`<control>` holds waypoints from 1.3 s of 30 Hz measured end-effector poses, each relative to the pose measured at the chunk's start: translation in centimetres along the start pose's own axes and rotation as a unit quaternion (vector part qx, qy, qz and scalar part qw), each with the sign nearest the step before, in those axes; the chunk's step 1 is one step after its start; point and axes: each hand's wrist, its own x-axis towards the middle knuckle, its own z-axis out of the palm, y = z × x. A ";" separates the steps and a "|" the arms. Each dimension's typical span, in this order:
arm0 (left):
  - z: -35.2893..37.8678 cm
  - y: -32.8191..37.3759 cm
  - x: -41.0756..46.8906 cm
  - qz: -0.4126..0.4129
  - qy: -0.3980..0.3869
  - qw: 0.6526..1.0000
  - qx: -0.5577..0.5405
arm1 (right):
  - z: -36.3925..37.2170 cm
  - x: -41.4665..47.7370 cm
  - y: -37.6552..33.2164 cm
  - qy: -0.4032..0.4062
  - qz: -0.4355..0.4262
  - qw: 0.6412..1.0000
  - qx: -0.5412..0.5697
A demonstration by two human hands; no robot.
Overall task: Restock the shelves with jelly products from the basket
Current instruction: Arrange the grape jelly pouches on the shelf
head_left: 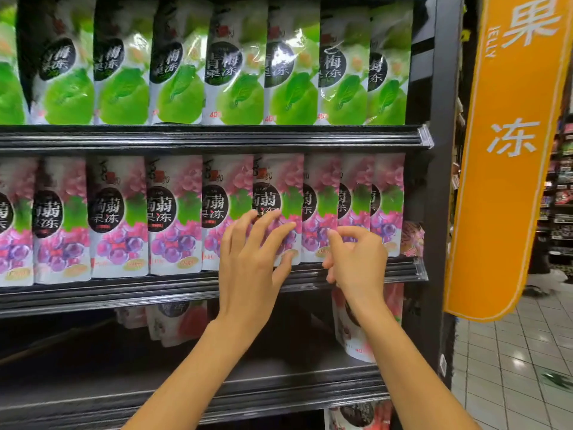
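Purple grape jelly pouches fill the middle shelf (186, 290) in an upright row. My left hand (251, 262) lies with spread, straight fingers on the front of one grape pouch (279, 193) right of centre, its thumb at the pouch's bottom edge. My right hand (356, 259) is beside it with curled fingers against the lower part of the neighbouring grape pouch (319, 209); a pinch cannot be made out. Green plum jelly pouches (235, 72) line the top shelf. No basket is in view.
The lower shelf (155, 383) holds a few red jelly pouches (176, 321) at the back and one (350, 333) at the right. A black upright post (440, 181) ends the shelving. An orange jelly sign (511, 150) hangs at the right over a tiled aisle floor (511, 367).
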 end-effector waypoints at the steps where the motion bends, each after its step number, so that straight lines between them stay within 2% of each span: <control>1: 0.1 0.4 0.1 -0.001 -0.001 1.000 -0.002 | -0.3 0.1 0.1 0.004 0.000 1.000 -0.001; 6: 0.9 2.0 0.3 0.003 0.000 1.000 -0.010 | -1.8 0.3 0.3 -0.004 0.001 1.000 0.010; 9: 1.5 3.0 0.5 0.016 -0.010 1.000 -0.008 | -2.6 0.6 0.4 0.030 -0.018 0.999 0.009; 12: 2.1 4.0 0.6 0.016 -0.019 1.000 -0.004 | -3.7 1.4 0.9 0.062 -0.021 0.998 -0.016; 20: 2.7 4.8 0.6 -0.007 -0.030 0.999 -0.010 | -5.1 2.4 1.0 0.052 -0.021 0.995 -0.077; 28: 2.8 5.0 0.4 -0.009 -0.015 1.000 -0.007 | -6.1 2.5 1.4 0.072 -0.020 0.995 -0.058; 39: 2.5 4.9 -0.8 -0.032 -0.002 0.997 -0.067 | -6.2 1.5 1.6 0.093 -0.030 0.994 -0.057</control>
